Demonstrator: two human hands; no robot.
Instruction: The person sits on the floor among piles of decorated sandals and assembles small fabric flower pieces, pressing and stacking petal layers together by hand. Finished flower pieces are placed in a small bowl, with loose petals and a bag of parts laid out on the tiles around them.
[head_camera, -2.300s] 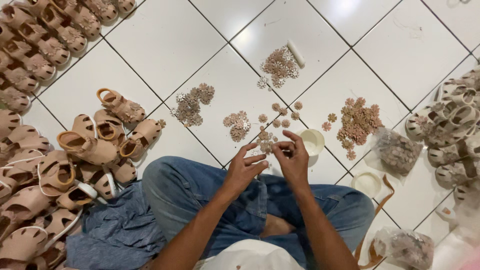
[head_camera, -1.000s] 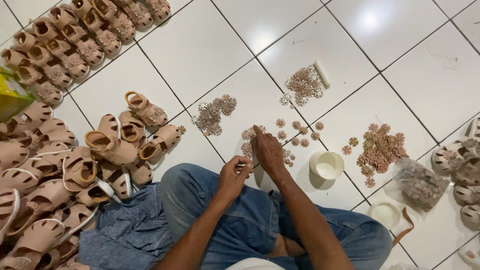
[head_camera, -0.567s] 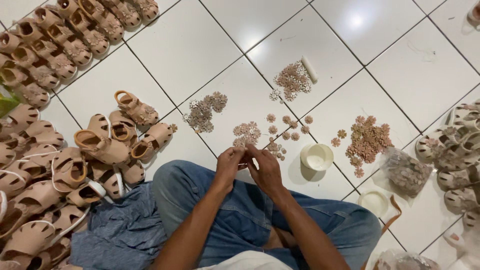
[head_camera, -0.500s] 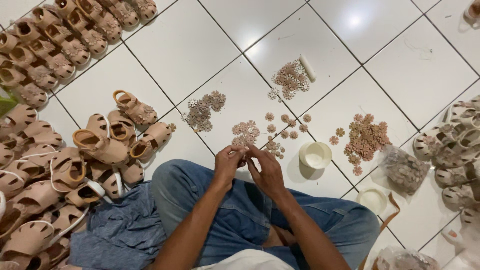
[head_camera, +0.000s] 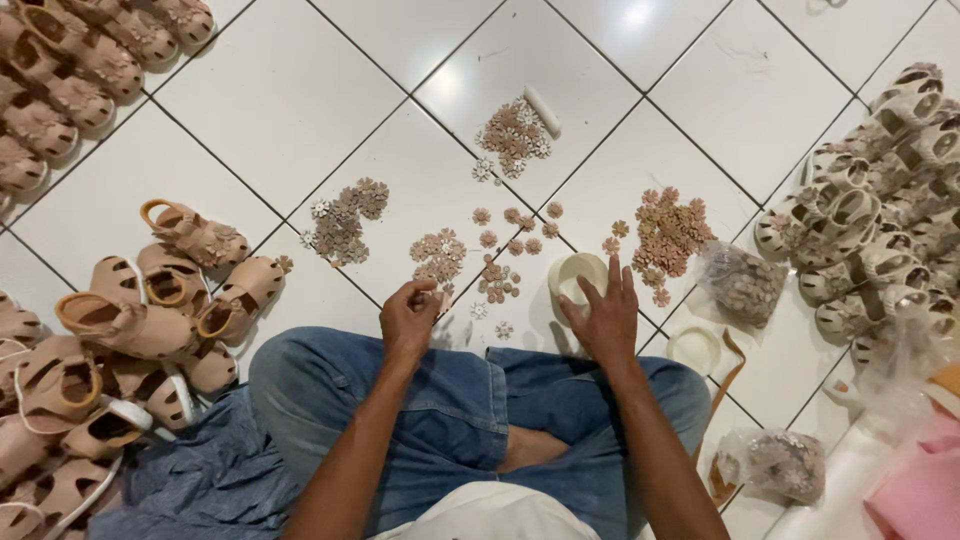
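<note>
I sit cross-legged in blue jeans on a white tiled floor. My left hand (head_camera: 410, 318) is pinched shut in front of my knee, just below a small pile of pink flower ornaments (head_camera: 438, 255); whatever it pinches is too small to make out. My right hand (head_camera: 603, 313) has its fingers spread and holds nothing. It hovers beside a small cream cup (head_camera: 577, 275). Loose flower ornaments (head_camera: 497, 281) lie scattered between the two hands.
More flower piles lie at left (head_camera: 345, 215), far centre (head_camera: 512, 135) and right (head_camera: 668, 230). Tan sandals (head_camera: 150, 310) crowd the left side, and pale sandals (head_camera: 880, 210) the right. Two clear bags of ornaments (head_camera: 742, 285) (head_camera: 785, 465) and a second cream cup (head_camera: 694, 348) sit by my right knee.
Both hands were together over the ornaments half a second ago. Now the right hand has moved right with fingers spread toward the cream cup, while the left stays pinched.
</note>
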